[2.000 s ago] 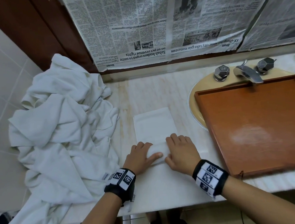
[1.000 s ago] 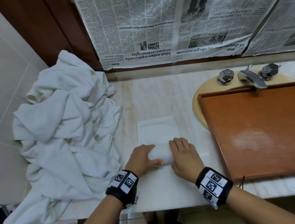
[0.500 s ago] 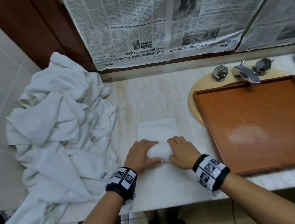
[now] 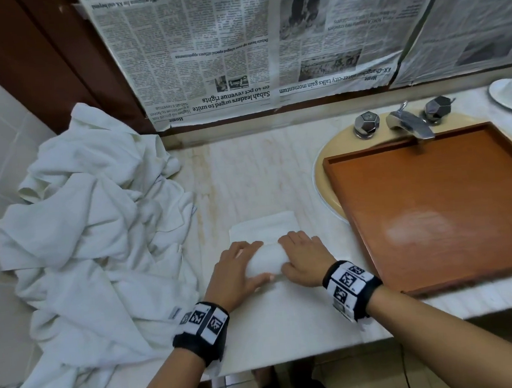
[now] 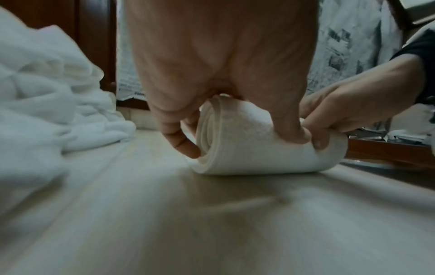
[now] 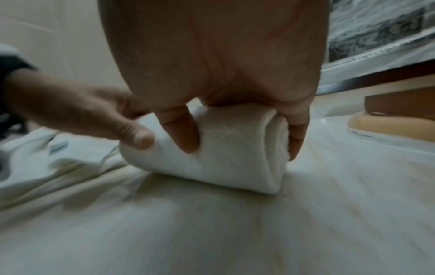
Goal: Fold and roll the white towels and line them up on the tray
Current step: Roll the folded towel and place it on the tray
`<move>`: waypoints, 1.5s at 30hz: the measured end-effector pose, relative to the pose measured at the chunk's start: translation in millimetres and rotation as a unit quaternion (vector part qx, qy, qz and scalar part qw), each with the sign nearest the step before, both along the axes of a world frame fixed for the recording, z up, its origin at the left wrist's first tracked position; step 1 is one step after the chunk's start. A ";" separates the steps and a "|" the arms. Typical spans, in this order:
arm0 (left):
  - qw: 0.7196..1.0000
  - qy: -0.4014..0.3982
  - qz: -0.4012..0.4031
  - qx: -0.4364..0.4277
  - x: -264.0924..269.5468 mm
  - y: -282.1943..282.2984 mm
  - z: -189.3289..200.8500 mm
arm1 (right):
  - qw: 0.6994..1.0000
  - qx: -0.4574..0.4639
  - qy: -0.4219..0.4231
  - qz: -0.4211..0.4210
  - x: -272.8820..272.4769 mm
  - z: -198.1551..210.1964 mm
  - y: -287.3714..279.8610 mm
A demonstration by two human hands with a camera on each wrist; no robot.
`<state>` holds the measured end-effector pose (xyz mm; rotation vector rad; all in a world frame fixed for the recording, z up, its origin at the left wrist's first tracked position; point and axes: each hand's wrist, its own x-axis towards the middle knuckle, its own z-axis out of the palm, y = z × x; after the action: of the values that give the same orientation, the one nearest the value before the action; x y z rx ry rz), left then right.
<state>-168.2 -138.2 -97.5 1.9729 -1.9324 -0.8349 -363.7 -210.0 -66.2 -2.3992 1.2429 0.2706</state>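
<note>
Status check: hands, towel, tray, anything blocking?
Left hand and right hand both curled round the towel roll, short flat tail unrolled. Tray bare. Unfolded towel pile at left, path unobstructed.

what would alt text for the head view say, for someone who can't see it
Both hands, left hand and right hand, grip a half-rolled white towel on a marble counter. A heap of white towels lies left; a bare wooden tray sits right, over the sink.

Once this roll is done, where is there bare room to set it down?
The tray over the sink is bare throughout. Bare counter lies between the towel pile and the tray. The left is crowded by the pile.
</note>
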 end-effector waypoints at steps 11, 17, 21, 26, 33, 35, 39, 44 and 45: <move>0.988 0.093 0.017 0.125 12.6 -23.9 21.6 | 0.987 -0.154 -0.054 0.002 -8.2 -4.6 33.5; 0.987 0.108 0.094 0.069 9.8 -20.7 5.4 | 0.986 -0.165 -0.002 -0.005 -2.0 -21.7 30.1; 0.991 0.091 0.096 -0.039 2.8 1.9 1.5 | 0.993 -0.119 0.008 -0.007 3.9 -14.6 8.4; 0.986 0.126 0.107 0.000 9.5 -2.7 7.8 | 0.999 -0.053 -0.010 0.000 2.2 -6.6 2.3; 0.986 0.108 0.069 0.111 21.5 -27.7 27.7 | 0.988 -0.149 0.028 0.023 -4.6 -18.1 31.3; 0.982 0.116 0.094 0.115 15.6 -29.1 31.6 | 0.990 -0.139 0.028 0.010 -0.5 -15.5 19.7; 0.968 0.131 0.202 0.076 2.8 -21.2 23.1 | 0.997 -0.066 0.037 -0.002 6.6 -4.7 -4.1; 0.922 0.211 0.305 0.113 -7.0 6.2 16.0 | 0.998 0.000 0.050 -0.040 7.2 -1.4 -2.9; 0.898 0.284 0.310 0.129 -9.2 9.8 12.9 | 0.998 0.009 0.048 -0.045 6.5 -2.2 0.9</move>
<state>-177.4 -128.4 -84.6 1.9861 -0.8291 -1.3134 -357.3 -209.1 -68.5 -2.3325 1.3806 0.3705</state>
